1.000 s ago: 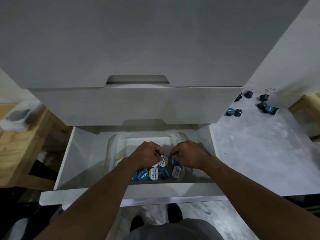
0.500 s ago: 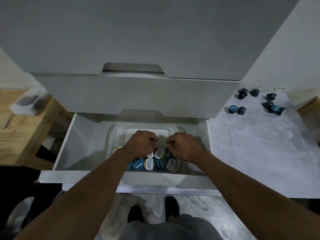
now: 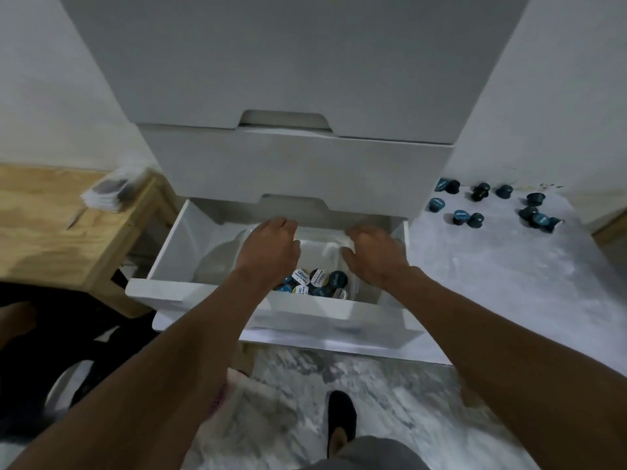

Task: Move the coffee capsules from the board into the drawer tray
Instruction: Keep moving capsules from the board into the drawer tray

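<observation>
A: What is in the open drawer (image 3: 176,245)?
B: A tray (image 3: 217,262), with capsules (image 3: 319,281) at its near end, and the left hand (image 3: 271,249) and right hand (image 3: 373,256) over its far end.
A: And beside the drawer?
B: To its right, a board (image 3: 492,273) bearing loose capsules (image 3: 475,219); to its left, a table (image 3: 51,225).

I count about a dozen dark-blue capsules (image 3: 476,219) scattered near the far edge of the pale marbled board (image 3: 492,283). Foil-lidded capsules (image 3: 319,278) sit packed in the clear tray (image 3: 217,262) inside the open white drawer (image 3: 169,252).
</observation>
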A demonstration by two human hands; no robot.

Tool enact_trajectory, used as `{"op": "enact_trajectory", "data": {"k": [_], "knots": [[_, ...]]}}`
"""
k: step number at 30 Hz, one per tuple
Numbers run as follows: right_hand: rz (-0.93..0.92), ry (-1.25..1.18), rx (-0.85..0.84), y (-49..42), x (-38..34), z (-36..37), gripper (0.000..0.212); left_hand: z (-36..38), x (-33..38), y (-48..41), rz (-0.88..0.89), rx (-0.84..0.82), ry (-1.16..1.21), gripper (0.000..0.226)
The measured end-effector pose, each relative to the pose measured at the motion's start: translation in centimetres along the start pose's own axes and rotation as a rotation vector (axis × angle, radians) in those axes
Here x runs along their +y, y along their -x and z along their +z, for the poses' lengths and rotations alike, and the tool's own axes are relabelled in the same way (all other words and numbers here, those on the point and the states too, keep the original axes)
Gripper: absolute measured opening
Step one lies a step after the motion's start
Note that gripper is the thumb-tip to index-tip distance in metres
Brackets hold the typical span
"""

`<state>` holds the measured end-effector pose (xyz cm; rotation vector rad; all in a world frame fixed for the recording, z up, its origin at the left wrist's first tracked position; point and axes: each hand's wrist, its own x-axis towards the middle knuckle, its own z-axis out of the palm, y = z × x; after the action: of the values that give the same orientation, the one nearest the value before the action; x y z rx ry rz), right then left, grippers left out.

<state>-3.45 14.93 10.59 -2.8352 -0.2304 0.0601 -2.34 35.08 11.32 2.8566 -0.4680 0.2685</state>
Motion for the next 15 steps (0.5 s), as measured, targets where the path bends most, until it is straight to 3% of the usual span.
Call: {"op": "enact_trajectory", "data": {"k": [7, 15], "knots": [[0.019, 0.059, 0.247, 6.1, -2.1, -3.7, 0.041, -4.6, 2.3, 2.9, 0.214, 0.172, -0.103, 0.03], [0.154, 0.124, 0.38, 13.3, -0.4, -8.7, 0.039, -7.5, 9.0, 3.9, 0.351, 0.297, -0.119, 0.024]]}}
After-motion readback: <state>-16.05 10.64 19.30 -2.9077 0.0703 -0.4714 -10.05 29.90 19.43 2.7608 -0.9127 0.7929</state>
